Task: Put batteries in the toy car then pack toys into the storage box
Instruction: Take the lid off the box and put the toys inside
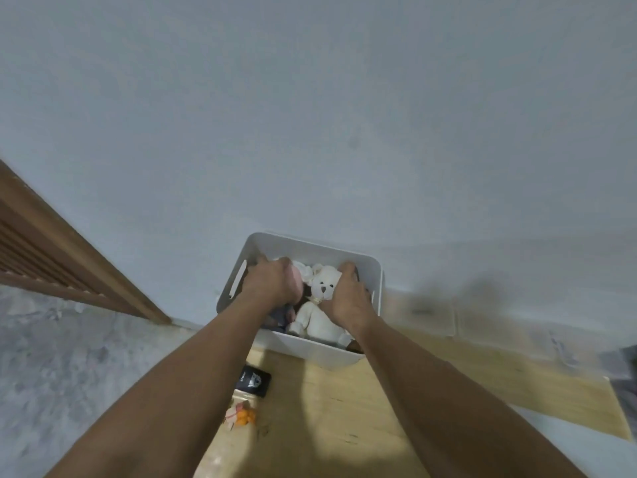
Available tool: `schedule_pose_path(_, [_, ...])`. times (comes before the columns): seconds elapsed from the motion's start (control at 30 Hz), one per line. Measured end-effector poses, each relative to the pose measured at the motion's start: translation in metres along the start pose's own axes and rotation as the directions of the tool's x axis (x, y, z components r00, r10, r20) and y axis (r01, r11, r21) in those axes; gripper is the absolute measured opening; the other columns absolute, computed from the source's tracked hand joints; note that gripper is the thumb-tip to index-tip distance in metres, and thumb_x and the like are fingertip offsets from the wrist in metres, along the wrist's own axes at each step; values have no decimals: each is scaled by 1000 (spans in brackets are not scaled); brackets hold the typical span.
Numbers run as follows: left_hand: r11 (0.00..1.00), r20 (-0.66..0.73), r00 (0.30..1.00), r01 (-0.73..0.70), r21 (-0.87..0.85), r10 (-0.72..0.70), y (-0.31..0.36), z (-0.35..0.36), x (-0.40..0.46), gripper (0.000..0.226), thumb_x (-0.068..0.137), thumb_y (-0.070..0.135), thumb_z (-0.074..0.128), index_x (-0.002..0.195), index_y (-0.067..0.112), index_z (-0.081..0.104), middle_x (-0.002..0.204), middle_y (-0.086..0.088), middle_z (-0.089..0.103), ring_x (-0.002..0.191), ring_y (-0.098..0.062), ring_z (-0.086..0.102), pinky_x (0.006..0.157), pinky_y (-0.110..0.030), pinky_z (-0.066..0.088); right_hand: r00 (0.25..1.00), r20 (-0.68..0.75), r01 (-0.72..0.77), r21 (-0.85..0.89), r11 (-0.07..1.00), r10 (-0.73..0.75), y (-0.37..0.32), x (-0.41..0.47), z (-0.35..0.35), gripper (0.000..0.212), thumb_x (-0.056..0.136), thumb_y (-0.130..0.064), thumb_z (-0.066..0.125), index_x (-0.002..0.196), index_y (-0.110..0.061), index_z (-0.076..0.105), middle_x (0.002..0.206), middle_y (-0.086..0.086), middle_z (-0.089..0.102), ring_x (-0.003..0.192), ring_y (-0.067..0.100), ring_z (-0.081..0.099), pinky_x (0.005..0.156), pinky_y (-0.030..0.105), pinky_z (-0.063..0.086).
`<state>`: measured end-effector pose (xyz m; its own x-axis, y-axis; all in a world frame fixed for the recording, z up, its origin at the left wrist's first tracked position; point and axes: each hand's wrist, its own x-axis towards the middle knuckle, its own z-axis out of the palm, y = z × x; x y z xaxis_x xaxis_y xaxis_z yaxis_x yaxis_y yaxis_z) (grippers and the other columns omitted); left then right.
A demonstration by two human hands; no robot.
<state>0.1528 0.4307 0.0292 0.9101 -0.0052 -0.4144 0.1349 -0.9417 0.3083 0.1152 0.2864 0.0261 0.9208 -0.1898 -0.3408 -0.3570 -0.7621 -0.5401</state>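
Head view, contents: white storage box [344,355] stood at the far edge of a wooden tabletop [327,426], against a pale wall [310,115]; a white teddy bear [319,317] lay inside among other soft toys, partly hidden.
Left hand [272,282]: fingers curled down into the box beside the bear's head; what it gripped could not be told.
Right hand [348,296]: curled against the bear's right side, seemingly pressing or gripping it.
Toy car: not visible; possibly buried in the box, not confirmable.
Risk, box: downward pushing so near the table's far-left corner could have slid or tipped it.
Risk, toys: overfilled plush might have sprung back above the rim.
Loose items: black packet [254,382] and small orange object [244,416] sat on the table, near the left edge, liable to be knocked off.
Room: grey floor [51,374], slatted wooden panel [41,257] at left.
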Motion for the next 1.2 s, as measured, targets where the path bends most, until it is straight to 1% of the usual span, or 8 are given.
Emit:
schedule_pose_path(0.23, [998,40,998,53,40,-55,-3,8,4,50,82,32,47,129,16,46,129,-22,46,116,-42,51,97,-46,45,995,46,-89,-5,996,89,-2,6,4,71,77,-20,77,129,-15,29,123,16,57,112,37,56,91,40,47])
schedule_pose_path(0.33, [997,21,997,75,-14,-75,0,2,-1,48,75,35,43,117,13,53,122,-23,52,108,-43,55,94,-48,49,998,46,-38,-139,990,45,-6,4,0,73,76,-24,78,131,-10,33,129,15,54,119,37,54,96,40,44])
schedule_pose_path(0.47, [1000,-12,1000,17,-24,-17,-7,-12,-14,56,85,31,53,137,13,42,135,-20,46,125,-35,47,101,-41,43,999,-13,34,-322,946,-40,-21,-8,-15,52,78,-19,72,122,-11,46,121,12,60,115,33,58,89,37,47])
schedule_pose_path(0.63, [982,-296,955,-74,-172,21,-17,-29,-42,56,85,33,66,137,16,51,132,-7,58,120,-26,55,98,-36,47,979,-63,164,-320,933,-194,-52,-37,-36,32,84,-17,63,115,-15,61,119,10,63,113,31,58,88,35,48])
schedule_pose_path(0.73, [963,-498,867,-132,-235,-3,-30,-36,-67,42,84,27,65,124,15,61,115,-4,66,105,-24,60,87,-35,50,964,-23,255,-192,948,-264,-70,-60,-37,29,79,-23,68,108,-17,67,113,8,66,107,29,60,89,35,51])
schedule_pose_path(0.87, [944,-622,777,-128,-303,-94,-60,-33,-102,26,84,22,60,108,14,66,103,-1,66,94,-22,59,76,-31,45,944,20,331,-107,938,-331,-83,-81,-15,15,75,-17,68,89,-19,72,102,6,70,98,28,64,84,36,54])
schedule_pose_path(1.03, [917,-570,778,21,-397,-264,-105,-1,-137,28,84,19,60,111,13,63,104,1,66,91,-18,60,71,-28,44,887,125,457,-102,883,-445,-87,-97,28,18,81,-7,60,88,-15,75,99,7,72,94,26,65,84,36,55])
schedule_pose_path(1.2, [870,-352,840,248,-427,-412,-131,53,-161,44,81,35,67,119,14,55,119,-3,60,107,-23,57,83,-36,48,858,266,483,-130,866,-439,-73,-101,74,23,79,-4,60,91,-20,72,105,3,69,99,23,64,84,34,53])
